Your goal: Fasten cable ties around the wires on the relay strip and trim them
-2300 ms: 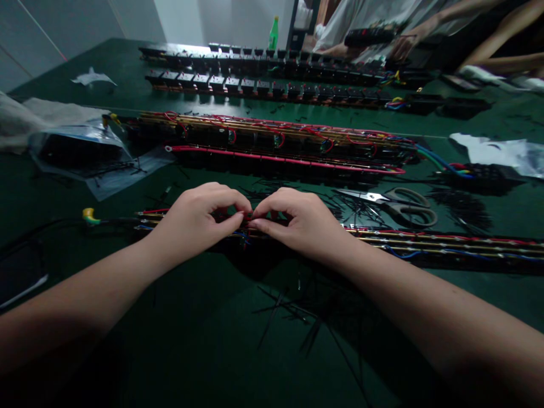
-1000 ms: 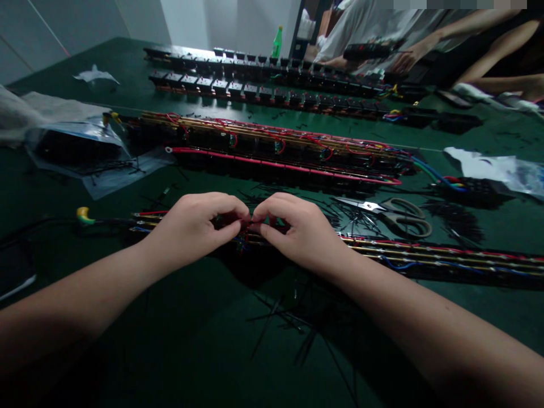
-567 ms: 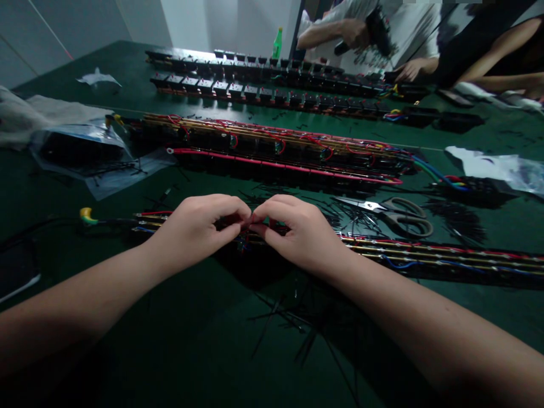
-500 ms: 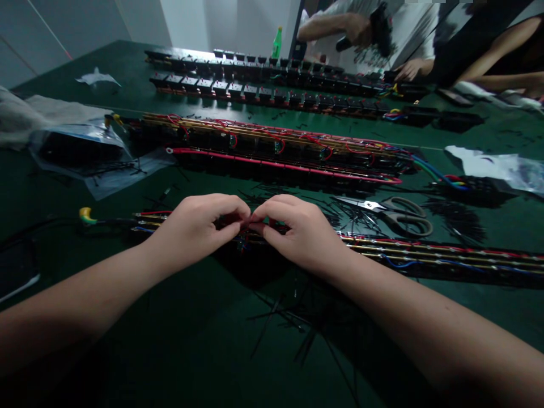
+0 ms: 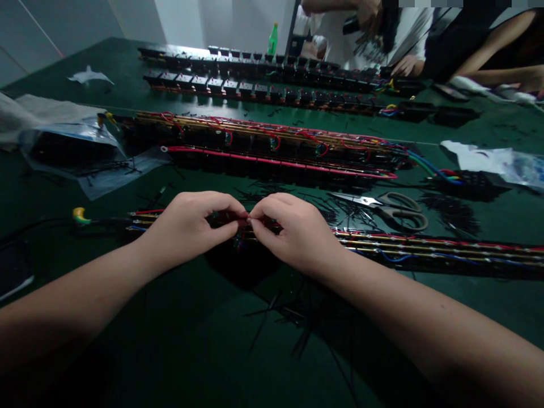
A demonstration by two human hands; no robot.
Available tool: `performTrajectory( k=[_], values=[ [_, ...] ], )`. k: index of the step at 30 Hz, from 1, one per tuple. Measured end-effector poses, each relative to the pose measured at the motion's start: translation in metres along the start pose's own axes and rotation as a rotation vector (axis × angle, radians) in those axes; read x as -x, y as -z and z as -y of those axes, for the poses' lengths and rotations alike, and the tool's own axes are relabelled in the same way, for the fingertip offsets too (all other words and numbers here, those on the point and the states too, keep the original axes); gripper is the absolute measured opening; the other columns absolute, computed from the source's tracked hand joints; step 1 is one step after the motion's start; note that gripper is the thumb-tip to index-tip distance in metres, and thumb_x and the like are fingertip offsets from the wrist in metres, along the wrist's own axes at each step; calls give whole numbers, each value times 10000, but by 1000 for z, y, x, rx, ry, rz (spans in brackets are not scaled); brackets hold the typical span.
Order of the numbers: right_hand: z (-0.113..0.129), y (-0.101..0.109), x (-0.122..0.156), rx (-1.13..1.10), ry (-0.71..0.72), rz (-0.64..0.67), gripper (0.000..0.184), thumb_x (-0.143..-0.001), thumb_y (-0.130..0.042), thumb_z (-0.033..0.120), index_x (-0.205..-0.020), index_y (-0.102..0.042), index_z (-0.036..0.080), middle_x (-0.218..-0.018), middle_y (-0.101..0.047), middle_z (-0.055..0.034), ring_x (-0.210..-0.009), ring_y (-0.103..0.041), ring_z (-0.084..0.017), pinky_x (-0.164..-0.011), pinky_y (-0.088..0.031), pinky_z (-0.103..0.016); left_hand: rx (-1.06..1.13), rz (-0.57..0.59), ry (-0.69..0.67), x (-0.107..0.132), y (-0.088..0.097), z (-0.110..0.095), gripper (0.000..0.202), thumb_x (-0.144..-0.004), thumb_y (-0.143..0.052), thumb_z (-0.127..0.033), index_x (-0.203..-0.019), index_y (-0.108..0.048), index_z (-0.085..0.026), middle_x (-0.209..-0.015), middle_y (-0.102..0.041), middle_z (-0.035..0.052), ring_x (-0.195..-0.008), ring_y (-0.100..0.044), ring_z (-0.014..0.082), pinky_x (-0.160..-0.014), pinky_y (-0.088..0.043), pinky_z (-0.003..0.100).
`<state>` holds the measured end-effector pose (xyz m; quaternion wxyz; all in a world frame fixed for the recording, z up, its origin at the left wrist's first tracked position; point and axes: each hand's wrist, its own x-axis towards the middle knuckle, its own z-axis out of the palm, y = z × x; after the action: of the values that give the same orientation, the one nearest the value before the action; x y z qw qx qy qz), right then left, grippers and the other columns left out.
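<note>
Near side: loose black strips (image 5: 272, 306) scattered on the desk (image 5: 191, 351). Just past them, the wired bar (image 5: 425, 248) lies lengthwise across the desk, running under both hands and off the right edge. For this fine pinch work I'd keep both wrists low, take slack out evenly from the two sides, and avoid dragging the thin wires off the brass rods. Left hand (image 5: 187, 224) and right hand (image 5: 304, 229) mirror each other: arms angled in, knuckles up, thumb and forefinger of each curled to a point, tips meeting above the bar. Can't tell whether either one grips anything; too small and dark. Scissors (image 5: 374, 202) lie just beyond the bar, right of the right hand, among more black bits. Behind: a second wired bar (image 5: 255, 127) with a thick red cable (image 5: 280, 161) along its near side. Far end: green bottle (image 5: 272, 39), another person's hand (image 5: 407, 66).
</note>
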<state>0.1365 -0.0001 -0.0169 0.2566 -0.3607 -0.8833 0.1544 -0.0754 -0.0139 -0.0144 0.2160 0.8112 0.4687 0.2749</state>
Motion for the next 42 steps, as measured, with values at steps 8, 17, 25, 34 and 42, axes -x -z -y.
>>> performTrajectory(
  k=[8, 17, 25, 34, 42],
  values=[
    [3, 0, 1, -10, 24, -14, 146, -935, -504, 184, -846, -619, 175, -837, -666, -46, -814, -581, -169, -740, -422, -275, -24, -46, 5, 1, -2, 0, 176, -836, -614, -232, -900, -778, -221, -897, -788, -7, -828, -724, 135, -781, -535, 213],
    [6, 1, -1, -15, 37, -25, 124, -903, -481, 151, -825, -571, 186, -840, -626, -44, -799, -548, -164, -712, -408, -271, -21, -16, 6, 0, -2, -1, 199, -806, -612, -201, -929, -768, -220, -918, -777, -17, -830, -710, 129, -788, -519, 222],
    [4, 0, 0, -18, 81, -53, 136, -918, -476, 156, -848, -592, 166, -845, -622, -45, -809, -548, -164, -714, -413, -272, -3, 19, 38, -1, 0, -2, 206, -782, -616, -177, -914, -764, -231, -898, -773, -40, -817, -702, 120, -770, -504, 208],
    [3, 0, 0, -22, 113, -75, 148, -938, -466, 164, -863, -594, 167, -840, -620, -47, -797, -543, -163, -712, -414, -276, 15, 43, 49, -3, 1, -3, 191, -781, -607, -184, -883, -761, -235, -852, -761, -52, -783, -687, 117, -747, -496, 206],
    [4, 1, 0, -33, 151, -119, 139, -932, -470, 153, -860, -588, 168, -819, -609, -42, -774, -537, -159, -697, -416, -276, 8, 52, 19, -5, 0, -2, 150, -798, -616, -212, -864, -750, -216, -840, -756, -33, -771, -684, 128, -720, -493, 216]
  ],
)
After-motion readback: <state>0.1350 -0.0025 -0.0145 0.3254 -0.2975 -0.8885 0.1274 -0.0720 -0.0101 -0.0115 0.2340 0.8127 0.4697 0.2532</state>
